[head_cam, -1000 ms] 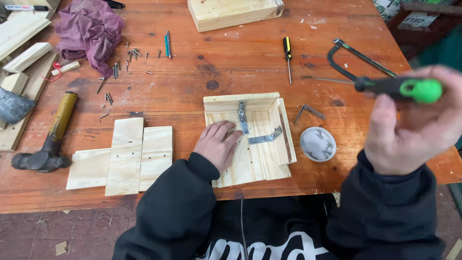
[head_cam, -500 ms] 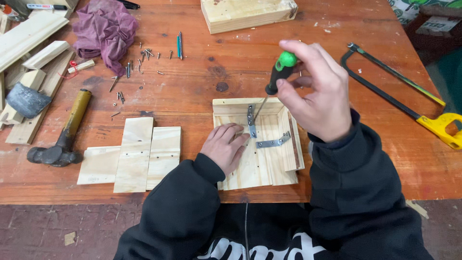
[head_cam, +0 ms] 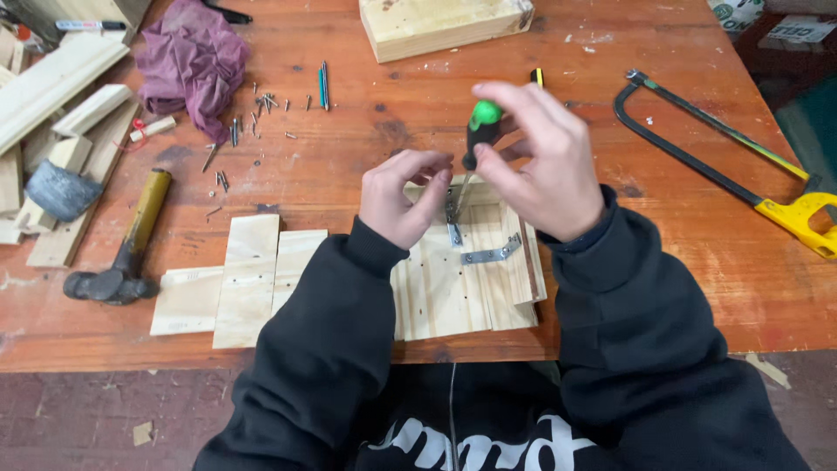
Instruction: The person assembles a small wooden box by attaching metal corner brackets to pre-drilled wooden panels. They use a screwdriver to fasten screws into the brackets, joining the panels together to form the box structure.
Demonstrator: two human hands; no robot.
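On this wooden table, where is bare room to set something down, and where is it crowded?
Bare tabletop lies between the pale wooden panel with metal brackets and the black hacksaw with yellow handle, and between the black-headed hammer and the pale joined boards. It is crowded by the scattered nails, purple cloth and wood offcuts at far left.

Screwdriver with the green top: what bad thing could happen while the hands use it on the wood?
The screwdriver tip sits close to the left hand, so a slip could jab its fingers. The right hand holds it tilted, so it might skid off the metal bracket. The wooden piece lies unclamped near the table edge and could shift.
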